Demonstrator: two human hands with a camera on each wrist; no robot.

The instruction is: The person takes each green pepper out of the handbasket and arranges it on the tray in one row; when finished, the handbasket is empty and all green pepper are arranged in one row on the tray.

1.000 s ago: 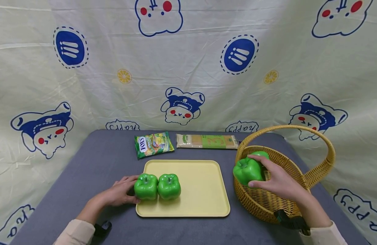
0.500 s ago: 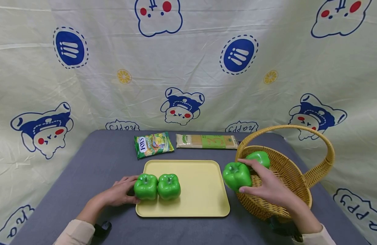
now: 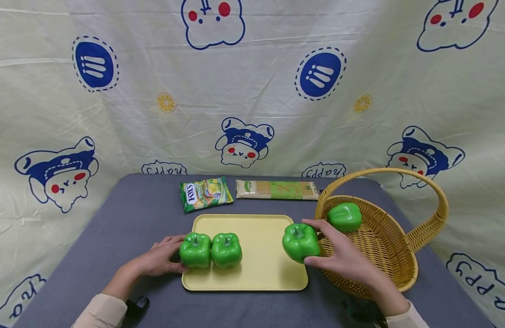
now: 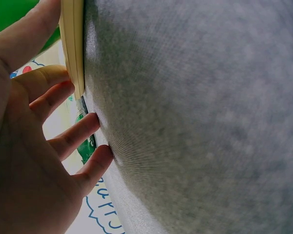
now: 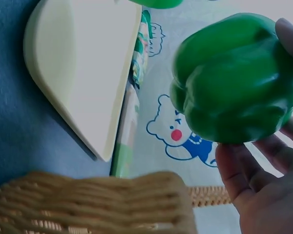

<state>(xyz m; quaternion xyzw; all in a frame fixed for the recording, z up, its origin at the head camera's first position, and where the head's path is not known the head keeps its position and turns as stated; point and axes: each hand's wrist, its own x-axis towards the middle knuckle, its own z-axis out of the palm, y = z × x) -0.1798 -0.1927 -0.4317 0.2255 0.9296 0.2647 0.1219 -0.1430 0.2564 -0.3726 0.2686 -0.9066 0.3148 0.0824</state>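
Note:
My right hand [image 3: 338, 250] grips a green bell pepper [image 3: 300, 242] by its side, thumb and fingers spread round it, over the right edge of the cream tray [image 3: 260, 223]. The right wrist view shows that bell pepper [image 5: 234, 78] raised well above the tray. Two more green bell peppers, a left one [image 3: 195, 250] and a right one [image 3: 226, 250], stand side by side on the tray's left half. My left hand [image 3: 164, 256] rests at the tray's left edge, beside the nearer pepper. In the left wrist view its spread fingers [image 4: 75, 134] touch the rim and the cloth.
A wicker basket [image 3: 408, 273] with a tall handle stands right of the tray, holding another green bell pepper [image 3: 344, 217]. Behind the tray lie a green FOX'S candy bag [image 3: 207, 193] and a long packet with a green label [image 3: 277, 189]. A printed curtain [image 3: 252, 82] hangs behind.
My right hand has carried the bell pepper leftward from over the basket to the tray's right edge, revealing the pepper left in the basket. My left hand has stayed in place.

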